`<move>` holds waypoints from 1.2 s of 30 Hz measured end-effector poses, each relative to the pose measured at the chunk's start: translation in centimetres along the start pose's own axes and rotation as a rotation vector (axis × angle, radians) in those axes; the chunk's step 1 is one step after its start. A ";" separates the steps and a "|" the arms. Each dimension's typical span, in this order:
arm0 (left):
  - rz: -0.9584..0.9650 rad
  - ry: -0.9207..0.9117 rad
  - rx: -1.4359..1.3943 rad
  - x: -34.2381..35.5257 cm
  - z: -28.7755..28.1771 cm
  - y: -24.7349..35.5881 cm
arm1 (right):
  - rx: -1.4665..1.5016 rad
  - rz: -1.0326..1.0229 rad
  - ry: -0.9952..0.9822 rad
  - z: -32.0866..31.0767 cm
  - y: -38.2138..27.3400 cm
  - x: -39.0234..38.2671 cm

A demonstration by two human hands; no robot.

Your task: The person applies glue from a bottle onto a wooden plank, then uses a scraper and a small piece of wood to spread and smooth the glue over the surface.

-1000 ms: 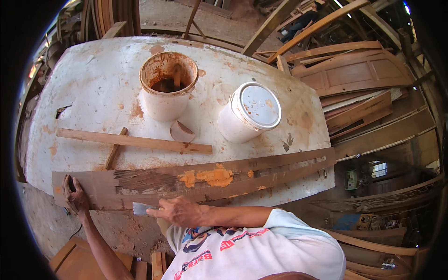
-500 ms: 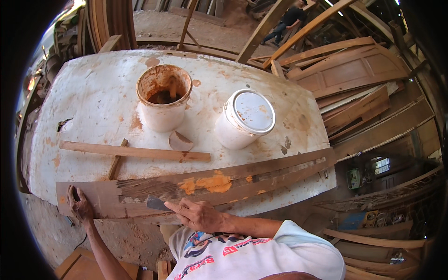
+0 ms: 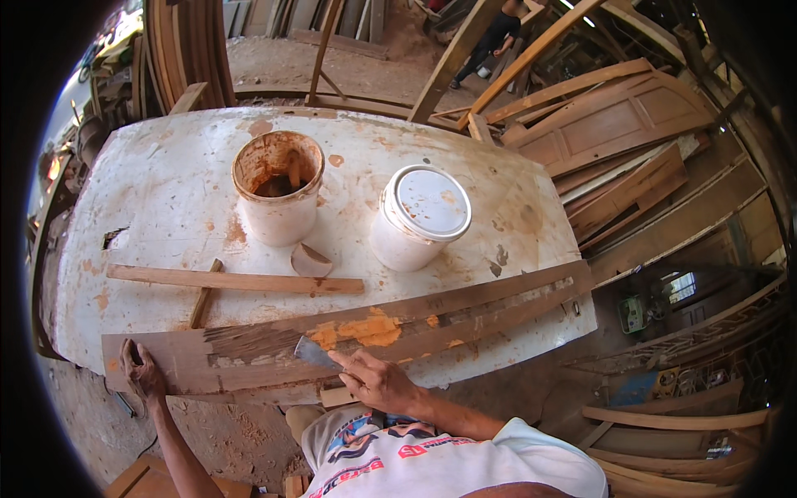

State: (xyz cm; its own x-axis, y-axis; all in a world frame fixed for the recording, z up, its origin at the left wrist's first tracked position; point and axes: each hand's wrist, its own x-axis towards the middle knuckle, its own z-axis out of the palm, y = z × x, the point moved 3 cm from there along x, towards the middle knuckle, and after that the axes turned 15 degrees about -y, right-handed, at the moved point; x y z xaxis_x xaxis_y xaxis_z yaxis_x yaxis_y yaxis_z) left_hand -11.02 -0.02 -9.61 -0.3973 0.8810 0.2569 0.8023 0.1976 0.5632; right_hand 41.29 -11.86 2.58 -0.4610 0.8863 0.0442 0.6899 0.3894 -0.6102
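Observation:
A long brown wooden board [image 3: 249, 373] lies along the near edge of the white-topped table [image 3: 465, 349]. My left hand [image 3: 144, 372] grips its left end. In my right hand [image 3: 378, 382] is a putty knife [image 3: 314, 352], its flat grey blade resting on the board, pointing up and left. Just beyond the blade, orange putty [image 3: 372, 328] is smeared over the board's middle, with smaller dabs to its right. Dark, rough streaks mark the wood left of the putty. My right fingers hide most of the knife's handle.
An open, putty-stained bucket [image 3: 278, 224] with a stick inside stands beyond the board; right of it is a lidded white bucket [image 3: 407, 245]. Between them lies a curved offcut [image 3: 311, 261]. A wooden strip [image 3: 241, 280] crosses a shorter one. Door panels [image 3: 614, 124] lean at right; a person [image 3: 494, 41] is far back.
My right hand has moved the putty knife to the right and closer to the orange putty. The left hand stays on the board's end. The whole view has shifted slightly.

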 end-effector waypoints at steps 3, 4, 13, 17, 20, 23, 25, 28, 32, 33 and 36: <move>0.014 -0.008 -0.016 0.3 0.7 -0.5 | -0.021 -0.044 0.101 -1.2 -0.5 -1.4; 0.007 -0.013 -0.012 0.2 0.3 -0.7 | -0.022 -0.062 0.135 -1.5 -0.7 -1.9; -0.028 -0.132 -0.021 0.7 0.9 0.0 | -0.159 0.189 0.240 -2.0 4.5 -6.7; -0.057 -0.111 0.077 0.8 -0.5 0.1 | -0.020 0.424 0.201 -1.7 4.1 -7.4; -0.055 -0.106 0.099 -0.1 -1.8 -0.1 | 0.013 0.385 0.240 -1.5 4.8 -9.0; 0.094 -0.242 0.062 0.2 -1.5 0.6 | 0.017 0.406 0.301 -1.7 5.4 -9.4; 0.184 -0.440 -0.044 -0.1 -1.9 3.0 | -0.033 0.488 0.312 -2.9 5.9 -10.0; 0.625 -0.618 0.197 -2.8 -3.7 7.0 | -0.256 0.463 0.242 -4.2 6.3 -9.9; 0.655 -0.874 0.330 -2.9 -3.8 10.4 | -0.451 0.320 -0.003 -5.8 6.1 -7.7; 0.683 -0.948 0.372 -2.5 -3.9 11.6 | -0.452 0.315 -0.089 -6.0 5.9 -6.5; 0.690 -1.066 0.474 -2.2 -4.1 13.5 | -0.494 0.247 -0.247 -6.0 6.6 -3.6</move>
State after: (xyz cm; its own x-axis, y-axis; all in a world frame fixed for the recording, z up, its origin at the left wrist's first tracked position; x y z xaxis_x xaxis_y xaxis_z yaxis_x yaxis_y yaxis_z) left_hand -1.15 -1.06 0.59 0.5070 0.7188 -0.4758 0.8571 -0.4789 0.1898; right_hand 50.85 -10.96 3.07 -0.3291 0.9039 -0.2733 0.9434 0.3021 -0.1370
